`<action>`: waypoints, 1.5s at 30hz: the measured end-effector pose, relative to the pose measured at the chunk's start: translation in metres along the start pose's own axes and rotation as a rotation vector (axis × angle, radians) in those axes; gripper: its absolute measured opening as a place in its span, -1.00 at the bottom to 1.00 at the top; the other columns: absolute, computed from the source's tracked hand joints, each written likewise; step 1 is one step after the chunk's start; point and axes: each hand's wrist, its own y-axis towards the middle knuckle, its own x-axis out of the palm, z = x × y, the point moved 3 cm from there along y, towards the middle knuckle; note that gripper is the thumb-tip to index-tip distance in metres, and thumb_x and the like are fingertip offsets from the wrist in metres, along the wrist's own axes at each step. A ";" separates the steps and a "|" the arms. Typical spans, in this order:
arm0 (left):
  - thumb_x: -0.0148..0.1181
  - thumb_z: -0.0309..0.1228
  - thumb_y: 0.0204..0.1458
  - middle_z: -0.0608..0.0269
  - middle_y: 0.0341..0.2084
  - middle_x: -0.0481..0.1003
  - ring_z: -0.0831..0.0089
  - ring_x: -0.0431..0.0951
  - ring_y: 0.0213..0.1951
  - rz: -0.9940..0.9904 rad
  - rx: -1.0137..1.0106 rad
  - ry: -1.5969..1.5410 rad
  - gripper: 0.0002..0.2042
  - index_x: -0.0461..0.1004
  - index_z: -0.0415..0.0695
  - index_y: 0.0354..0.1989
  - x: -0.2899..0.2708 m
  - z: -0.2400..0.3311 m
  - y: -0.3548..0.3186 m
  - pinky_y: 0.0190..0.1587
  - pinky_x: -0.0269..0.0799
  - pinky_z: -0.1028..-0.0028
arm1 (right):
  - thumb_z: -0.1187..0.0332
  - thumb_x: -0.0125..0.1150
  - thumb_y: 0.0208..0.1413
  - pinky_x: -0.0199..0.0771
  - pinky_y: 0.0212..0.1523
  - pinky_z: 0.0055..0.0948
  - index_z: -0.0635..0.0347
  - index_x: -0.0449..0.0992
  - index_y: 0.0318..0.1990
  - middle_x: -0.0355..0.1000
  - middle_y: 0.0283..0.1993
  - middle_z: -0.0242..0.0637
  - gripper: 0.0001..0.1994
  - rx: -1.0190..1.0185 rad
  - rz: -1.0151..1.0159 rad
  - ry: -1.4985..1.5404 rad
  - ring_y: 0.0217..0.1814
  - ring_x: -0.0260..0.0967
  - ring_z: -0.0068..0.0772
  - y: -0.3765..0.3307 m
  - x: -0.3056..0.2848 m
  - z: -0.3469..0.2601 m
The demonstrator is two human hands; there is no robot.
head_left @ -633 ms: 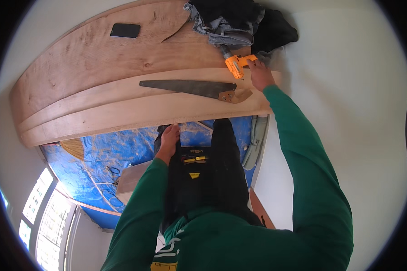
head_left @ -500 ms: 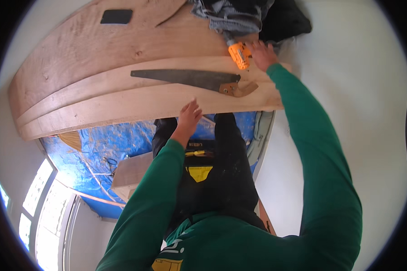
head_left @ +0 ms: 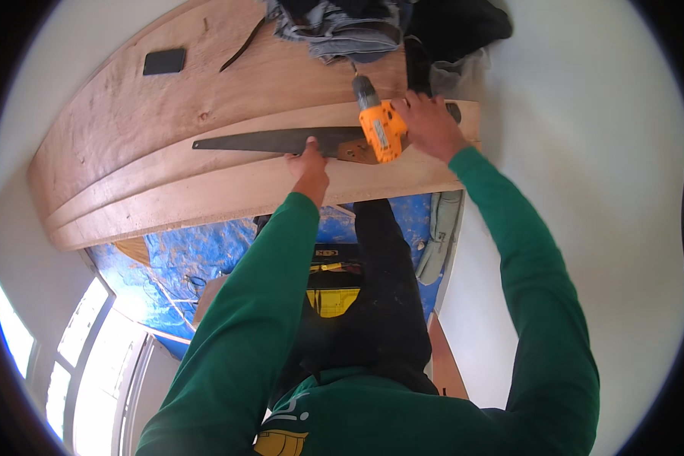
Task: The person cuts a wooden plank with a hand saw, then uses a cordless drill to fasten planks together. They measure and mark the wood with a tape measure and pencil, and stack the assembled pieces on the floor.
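My right hand (head_left: pixel 431 125) is closed round the grip of an orange cordless drill (head_left: pixel 380 131), whose dark chuck and bit point away from me. The drill is above the wooden handle end of a handsaw (head_left: pixel 266 140) and hides part of that handle. My left hand (head_left: pixel 309 169) pinches the saw's dark blade near its middle, with one digit lying on top and the others at the lower edge. The saw lies lengthwise across a curved wooden worktop (head_left: pixel 144 114), its tip pointing left.
A dark phone (head_left: pixel 164 61) and a thin dark strip (head_left: pixel 243 44) lie on the wood. Folded grey jeans (head_left: pixel 342 30) and black cloth (head_left: pixel 460 30) are piled at the back. Below, an open toolbox (head_left: pixel 334 302) stands between my legs over a blue tarp (head_left: pixel 197 243). A white wall bounds the right.
My right hand has taken hold of the drill and brought it nearer, over the saw handle. My left hand has moved forward onto the saw blade. The whole view has shifted.
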 end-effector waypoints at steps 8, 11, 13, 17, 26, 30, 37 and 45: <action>0.26 -0.48 0.31 -0.02 0.07 0.44 0.10 0.62 -0.20 -0.159 0.165 -0.317 -0.43 0.06 -0.11 0.37 0.025 0.064 0.043 -0.25 0.77 0.11 | 0.36 0.40 0.09 0.53 -0.04 -0.02 0.20 0.44 0.19 0.54 -0.06 -0.06 -0.51 0.483 0.228 0.871 -0.02 0.56 0.14 -0.191 -0.023 -0.077; 0.19 -0.51 0.35 -0.04 0.06 0.45 0.06 0.64 -0.14 -0.220 0.221 -0.294 -0.50 0.08 -0.19 0.35 0.039 0.111 0.079 -0.22 0.78 0.12 | 0.38 0.40 0.18 0.59 -0.11 -0.17 0.26 0.49 0.11 0.58 -0.16 -0.14 -0.62 0.777 0.364 1.177 -0.14 0.60 -0.05 -0.221 0.000 -0.104; 0.15 -0.50 0.38 -0.05 0.08 0.45 0.04 0.63 -0.06 -0.325 0.200 -0.303 -0.58 0.16 -0.29 0.30 0.042 0.132 0.102 -0.12 0.77 0.17 | 0.39 0.38 0.22 0.61 -0.16 -0.27 0.28 0.51 0.07 0.57 -0.20 -0.23 -0.68 0.971 0.492 1.397 -0.21 0.61 -0.26 -0.231 0.018 -0.107; 0.20 -0.34 0.39 -0.14 0.16 0.43 -0.05 0.59 0.08 -0.441 0.170 -0.012 -0.49 0.22 -0.44 0.34 0.024 0.137 0.126 0.14 0.66 0.16 | 0.41 0.30 0.24 0.59 -0.31 -0.42 0.28 0.53 -0.01 0.53 -0.22 -0.29 -0.78 1.338 0.542 1.488 -0.33 0.55 -0.48 -0.238 0.051 -0.071; 0.46 0.07 0.11 -0.41 0.53 -0.08 -0.32 -0.03 0.55 0.135 0.706 1.333 0.09 -0.09 -0.24 0.62 -0.090 0.072 0.051 0.49 0.03 -0.19 | 0.35 0.28 0.29 0.58 -0.39 -0.40 0.26 0.50 -0.08 0.44 -0.35 -0.31 -0.81 1.472 0.711 1.636 -0.46 0.47 -0.43 -0.242 0.073 -0.003; 0.46 0.06 0.12 -0.48 0.53 -0.15 -0.32 -0.09 0.57 0.003 0.801 1.319 0.08 -0.12 -0.09 0.65 -0.108 0.034 0.023 0.50 -0.01 -0.23 | 0.31 0.31 0.28 0.59 -0.40 -0.40 0.24 0.51 -0.08 0.44 -0.37 -0.32 -0.79 1.496 0.656 1.714 -0.47 0.47 -0.42 -0.243 0.065 -0.005; 0.45 -0.10 0.15 -0.56 0.49 -0.09 -0.38 0.00 0.51 -0.084 0.679 1.122 0.03 -0.11 -0.40 0.58 -0.093 0.008 0.021 0.51 0.08 -0.04 | 0.35 0.36 0.24 0.57 -0.43 -0.44 0.23 0.50 -0.09 0.46 -0.37 -0.35 -0.79 1.516 0.621 1.686 -0.49 0.47 -0.45 -0.240 0.055 -0.013; 0.45 -0.08 0.13 -0.54 0.45 0.02 -0.36 0.06 0.50 -0.182 0.496 0.994 0.01 -0.03 -0.33 0.58 -0.066 0.014 -0.031 0.50 0.14 -0.03 | 0.40 0.34 0.23 0.53 -0.39 -0.44 0.33 0.49 -0.03 0.53 -0.26 -0.28 -0.75 1.349 0.610 1.527 -0.42 0.50 -0.47 -0.249 0.051 -0.013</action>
